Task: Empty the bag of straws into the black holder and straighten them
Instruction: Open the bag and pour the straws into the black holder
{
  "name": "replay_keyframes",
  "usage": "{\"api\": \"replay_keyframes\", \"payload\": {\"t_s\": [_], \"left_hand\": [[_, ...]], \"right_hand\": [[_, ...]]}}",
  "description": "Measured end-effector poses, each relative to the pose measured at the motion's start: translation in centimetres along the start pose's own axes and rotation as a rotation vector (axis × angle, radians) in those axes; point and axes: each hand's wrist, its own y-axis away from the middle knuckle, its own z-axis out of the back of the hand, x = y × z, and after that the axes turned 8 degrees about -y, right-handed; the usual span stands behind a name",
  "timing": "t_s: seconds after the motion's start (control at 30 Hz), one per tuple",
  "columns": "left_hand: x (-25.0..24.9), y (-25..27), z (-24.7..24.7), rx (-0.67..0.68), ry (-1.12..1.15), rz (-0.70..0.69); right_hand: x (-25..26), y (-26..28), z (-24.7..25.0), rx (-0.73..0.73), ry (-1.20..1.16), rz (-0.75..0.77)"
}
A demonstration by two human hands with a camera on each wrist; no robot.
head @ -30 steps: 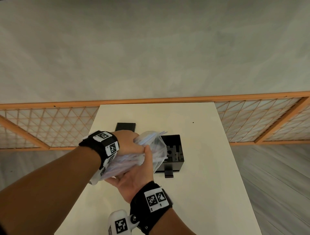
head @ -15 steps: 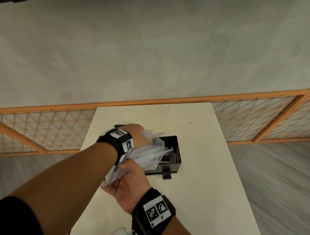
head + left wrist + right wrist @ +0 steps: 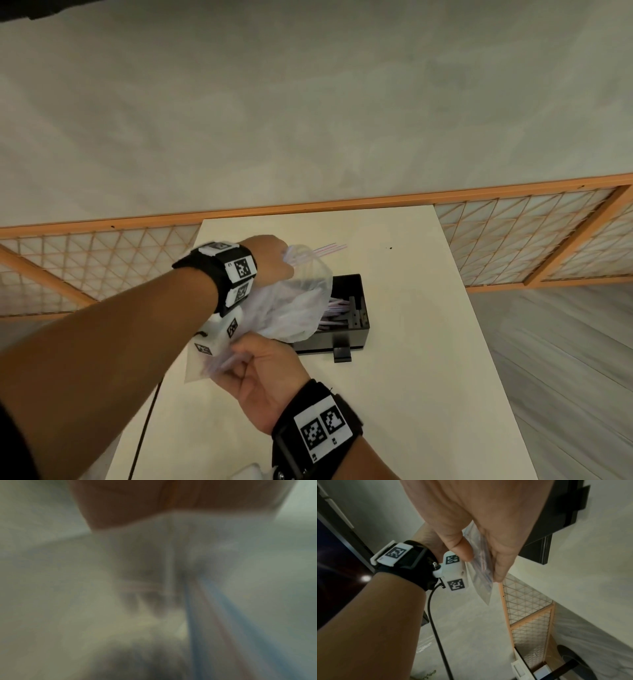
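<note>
A clear plastic bag point(image 3: 294, 305) is tilted over the open black holder point(image 3: 329, 342) in the middle of the white table. My left hand point(image 3: 274, 263) grips the bag's far, raised end, where a few striped straws point(image 3: 330, 248) poke out. My right hand point(image 3: 246, 363) pinches the near corner of the bag point(image 3: 481, 563) between thumb and fingers. Several straws point(image 3: 334, 306) lie in the holder beside its inner dividers. The left wrist view is blurred; it shows only the bag point(image 3: 154, 561) and striped straws point(image 3: 214, 615).
The white table point(image 3: 411, 394) has bare surface to the right of and in front of the holder. A small black tab point(image 3: 342, 354) sticks out of the holder's front. A wooden lattice screen point(image 3: 513, 240) stands behind the table. A black cable point(image 3: 147, 421) hangs at the left.
Both hands carried the bag farther over the holder and tipped it. My right hand went from cupping it underneath to pinching its near end. Straws now lie in the holder.
</note>
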Motion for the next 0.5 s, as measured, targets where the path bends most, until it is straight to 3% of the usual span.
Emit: {"api": "replay_keyframes", "payload": {"t_s": [0.2,0.5], "left_hand": [[0.0,2.6,3.8,0.005,-0.114,-0.046],[-0.1,4.2,5.8,-0.013,-0.207,-0.070]], "right_hand": [[-0.4,0.8,-2.6,0.095,-0.080,0.001],[-0.7,0.0,-4.7,0.110,-0.099,-0.004]]}}
